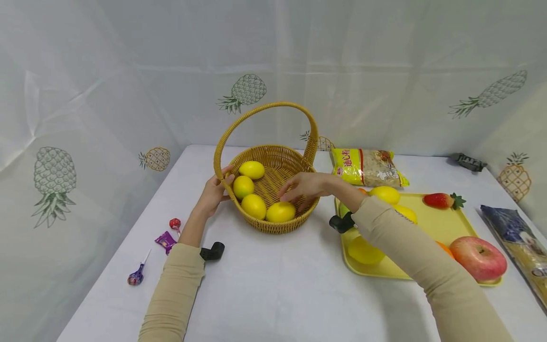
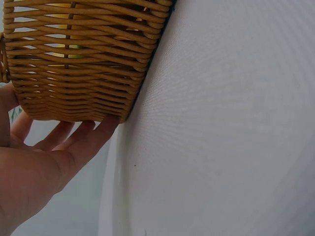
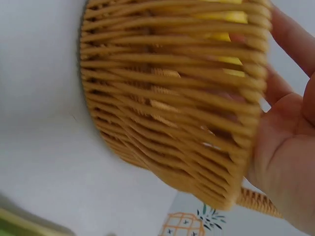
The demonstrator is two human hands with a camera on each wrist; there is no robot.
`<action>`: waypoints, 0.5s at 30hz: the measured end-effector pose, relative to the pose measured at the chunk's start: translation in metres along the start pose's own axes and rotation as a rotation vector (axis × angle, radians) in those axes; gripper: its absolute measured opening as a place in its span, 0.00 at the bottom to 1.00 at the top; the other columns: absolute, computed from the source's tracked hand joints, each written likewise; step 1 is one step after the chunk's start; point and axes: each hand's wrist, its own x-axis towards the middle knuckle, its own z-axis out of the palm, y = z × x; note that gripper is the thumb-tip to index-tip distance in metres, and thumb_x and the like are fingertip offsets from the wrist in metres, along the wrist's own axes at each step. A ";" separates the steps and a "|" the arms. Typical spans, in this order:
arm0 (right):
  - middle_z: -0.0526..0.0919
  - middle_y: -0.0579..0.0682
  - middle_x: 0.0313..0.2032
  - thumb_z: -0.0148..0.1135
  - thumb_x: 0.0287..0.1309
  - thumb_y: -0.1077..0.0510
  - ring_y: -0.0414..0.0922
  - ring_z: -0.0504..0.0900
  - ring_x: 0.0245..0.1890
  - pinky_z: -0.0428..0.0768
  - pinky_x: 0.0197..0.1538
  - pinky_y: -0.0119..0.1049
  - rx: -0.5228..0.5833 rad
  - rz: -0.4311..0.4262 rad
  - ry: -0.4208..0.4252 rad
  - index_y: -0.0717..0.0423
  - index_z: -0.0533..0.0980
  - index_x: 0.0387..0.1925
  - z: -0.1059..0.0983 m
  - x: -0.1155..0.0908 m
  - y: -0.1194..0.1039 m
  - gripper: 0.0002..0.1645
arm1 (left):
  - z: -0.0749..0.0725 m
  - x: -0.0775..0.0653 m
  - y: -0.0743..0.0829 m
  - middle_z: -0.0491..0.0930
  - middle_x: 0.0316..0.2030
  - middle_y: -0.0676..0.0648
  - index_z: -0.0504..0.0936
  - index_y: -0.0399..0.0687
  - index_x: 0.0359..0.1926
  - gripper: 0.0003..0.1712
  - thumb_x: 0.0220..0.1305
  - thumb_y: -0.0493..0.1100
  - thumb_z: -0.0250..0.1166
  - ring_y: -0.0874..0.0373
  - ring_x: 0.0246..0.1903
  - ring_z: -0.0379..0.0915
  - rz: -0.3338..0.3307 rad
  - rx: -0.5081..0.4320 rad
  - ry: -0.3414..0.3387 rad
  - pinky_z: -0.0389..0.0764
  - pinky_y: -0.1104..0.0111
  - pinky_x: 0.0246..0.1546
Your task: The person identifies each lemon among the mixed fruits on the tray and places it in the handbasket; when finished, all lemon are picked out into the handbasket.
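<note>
A woven wicker basket (image 1: pixel 278 229) with a tall arched handle stands on the white table. Several yellow lemons (image 1: pixel 254 206) lie inside it, along the left and near side. My left hand (image 1: pixel 212 194) holds the basket's left side by the handle's base, thumb at the rim and fingers against the outer wall, as the left wrist view shows. Over the right rim reaches my right hand (image 1: pixel 308 185), its fingers loosely bent above the nearest lemon (image 1: pixel 280 212) and holding nothing. Weave hides part of the right fingers in the right wrist view.
Right of the basket lies a yellow tray (image 1: pixel 436 225) with more lemons (image 1: pixel 365 250), a strawberry (image 1: pixel 438 201) and an apple (image 1: pixel 478 259). A food packet (image 1: pixel 369 167) is behind it, another bag (image 1: pixel 519 247) at far right. Lollipops (image 1: pixel 136 275) and a purple candy (image 1: pixel 165 241) lie left.
</note>
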 end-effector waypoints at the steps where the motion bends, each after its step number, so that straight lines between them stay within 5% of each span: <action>1: 0.73 0.58 0.55 0.60 0.67 0.55 0.53 0.74 0.52 0.81 0.49 0.45 0.003 -0.005 -0.003 0.62 0.70 0.63 -0.002 -0.002 0.000 0.27 | 0.000 0.000 0.000 0.58 0.70 0.40 0.59 0.50 0.73 0.30 0.75 0.48 0.52 0.42 0.64 0.59 0.001 -0.004 -0.001 0.72 0.44 0.55; 6: 0.67 0.64 0.63 0.57 0.68 0.53 0.59 0.68 0.62 0.79 0.52 0.46 0.065 -0.045 -0.013 0.60 0.66 0.66 -0.019 -0.020 -0.001 0.30 | 0.000 -0.001 0.000 0.58 0.70 0.41 0.58 0.49 0.74 0.30 0.75 0.49 0.51 0.43 0.64 0.59 0.000 -0.003 -0.005 0.71 0.44 0.55; 15: 0.66 0.64 0.61 0.50 0.72 0.56 0.56 0.68 0.61 0.74 0.57 0.52 0.178 -0.137 0.100 0.60 0.59 0.69 -0.067 -0.079 0.014 0.29 | 0.000 0.000 0.001 0.58 0.70 0.41 0.59 0.50 0.74 0.30 0.75 0.49 0.52 0.43 0.64 0.59 -0.012 0.003 -0.002 0.72 0.45 0.55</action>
